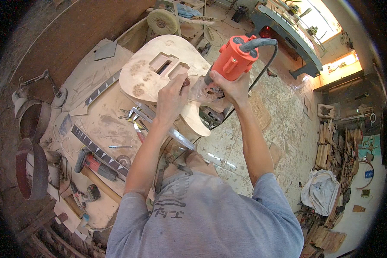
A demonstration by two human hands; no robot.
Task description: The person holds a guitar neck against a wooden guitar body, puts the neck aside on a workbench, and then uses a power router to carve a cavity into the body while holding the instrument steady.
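A pale wooden electric guitar body (pixel 135 71) lies flat at the bench edge, with routed pockets in its face and brown knotty spots. On its near right part stands a red corded router (pixel 231 62), slightly tilted in the picture, on a clear base (pixel 198 90). My right hand (pixel 233 88) wraps round the lower part of the router's motor housing. Close by on the left, my left hand (pixel 173 98) is closed with its fingers curled round a small brown knob (pixel 186 82) beside the base. The router's bit is hidden.
On the bench at left lie a steel caliper (pixel 144 112), inlaid fretboards (pixel 99 148), a red-and-black power tool (pixel 96 165), a drill (pixel 90 193) and sanding belts (pixel 31 170). The router's black cable (pixel 266 64) loops to the right. Wood scraps (pixel 324 146) and a white sack (pixel 319 192) stand at right.
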